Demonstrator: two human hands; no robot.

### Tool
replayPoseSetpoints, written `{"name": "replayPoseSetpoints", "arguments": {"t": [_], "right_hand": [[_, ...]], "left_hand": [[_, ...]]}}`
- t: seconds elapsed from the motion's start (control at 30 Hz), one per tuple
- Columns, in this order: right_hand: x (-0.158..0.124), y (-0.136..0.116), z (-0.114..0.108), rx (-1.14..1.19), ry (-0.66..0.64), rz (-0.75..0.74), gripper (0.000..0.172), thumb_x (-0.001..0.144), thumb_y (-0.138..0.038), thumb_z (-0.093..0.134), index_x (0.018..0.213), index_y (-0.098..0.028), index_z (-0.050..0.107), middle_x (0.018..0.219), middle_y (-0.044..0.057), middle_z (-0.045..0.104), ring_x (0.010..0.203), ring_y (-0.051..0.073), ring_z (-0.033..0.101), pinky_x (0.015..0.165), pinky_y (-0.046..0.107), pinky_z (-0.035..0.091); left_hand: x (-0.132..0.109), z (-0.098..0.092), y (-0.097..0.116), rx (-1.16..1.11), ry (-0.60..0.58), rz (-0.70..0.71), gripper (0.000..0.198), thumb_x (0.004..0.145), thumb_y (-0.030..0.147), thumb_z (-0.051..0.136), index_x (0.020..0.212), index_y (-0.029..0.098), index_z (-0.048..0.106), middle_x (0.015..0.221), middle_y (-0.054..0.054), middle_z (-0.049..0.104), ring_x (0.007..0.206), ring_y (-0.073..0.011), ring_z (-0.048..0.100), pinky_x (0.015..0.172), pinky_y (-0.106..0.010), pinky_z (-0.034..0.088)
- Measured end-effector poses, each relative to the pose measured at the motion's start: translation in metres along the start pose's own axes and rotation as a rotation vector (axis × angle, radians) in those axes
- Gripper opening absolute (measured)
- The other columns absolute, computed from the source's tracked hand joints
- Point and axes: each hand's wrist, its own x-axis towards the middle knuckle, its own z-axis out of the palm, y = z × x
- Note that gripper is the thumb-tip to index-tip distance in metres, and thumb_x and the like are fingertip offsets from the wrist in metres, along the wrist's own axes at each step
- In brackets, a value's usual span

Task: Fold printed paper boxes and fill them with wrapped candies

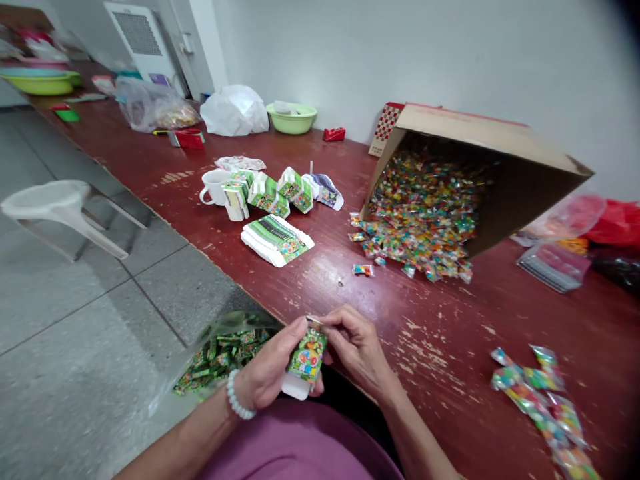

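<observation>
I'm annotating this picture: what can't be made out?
Head view: inside of the printed box, hidden by its front panel.
Head view: lower wall of cardboard carton, hidden by wrapped candies.
Head view: lowest candy packet, cut off by the bottom edge.
Head view: anything inside white plastic bag, hidden by its film.

At the lower middle of the frame I see the left hand (pixel 267 367) holding a small green box (pixel 307 353), and the right hand (pixel 357 347) pinching its upper end. On the red table (pixel 330 287), right of centre, wrapped candies (pixel 425 213) spill from a tilted carton (pixel 475 127). Green packets (pixel 225 357) lie at lower left.
</observation>
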Motion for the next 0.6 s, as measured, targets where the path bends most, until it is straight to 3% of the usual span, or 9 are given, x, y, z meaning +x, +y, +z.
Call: {"name": "replayPoseSetpoints", "arguments": {"t": [0.1, 0.27, 0.43, 0.6], "right_hand": [[0.0, -0.006, -0.002, -0.059, -0.047, 0.011, 0.017, 0.094, -0.033, 0.059, 0.093, -0.022, 0.072, 0.093, 0.006, 0.068, 0.085, 0.019, 0.066, 0.077, 0.032, 0.052], [0.003, -0.005, 0.0, 0.137, -0.055, 0.202, 0.016, 0.09, -0.036, 0.065, 0.092, -0.02, 0.068, 0.088, 0.003, 0.071, 0.057, 0.012, 0.063, 0.056, 0.027, 0.051], [0.008, -0.003, 0.007, 0.379, -0.037, 0.323, 0.02, 0.084, -0.038, 0.073, 0.086, -0.019, 0.068, 0.071, 0.001, 0.07, 0.051, 0.013, 0.061, 0.048, 0.025, 0.048], [0.009, 0.0, 0.012, 0.563, -0.024, 0.378, 0.021, 0.082, -0.037, 0.075, 0.085, -0.018, 0.066, 0.072, 0.003, 0.072, 0.047, 0.014, 0.061, 0.044, 0.025, 0.047]], "left_hand": [[0.005, 0.0, -0.004, -0.002, 0.075, 0.013, 0.056, 0.093, 0.063, 0.043, 0.128, 0.02, 0.052, 0.075, -0.004, 0.065, 0.043, -0.0155, 0.062, 0.04, -0.025, 0.047], [0.007, 0.003, 0.0, 0.152, 0.083, 0.107, 0.067, 0.092, 0.067, 0.038, 0.133, 0.017, 0.056, 0.071, -0.004, 0.065, 0.042, -0.0117, 0.058, 0.04, -0.021, 0.044], [0.007, 0.002, 0.004, 0.308, 0.071, 0.135, 0.072, 0.094, 0.068, 0.031, 0.135, 0.016, 0.057, 0.072, -0.006, 0.066, 0.043, -0.0112, 0.058, 0.041, -0.02, 0.043], [0.007, -0.002, 0.005, 0.387, 0.059, 0.154, 0.071, 0.094, 0.067, 0.031, 0.126, 0.013, 0.064, 0.069, -0.006, 0.066, 0.043, -0.0112, 0.058, 0.041, -0.019, 0.042]]}}
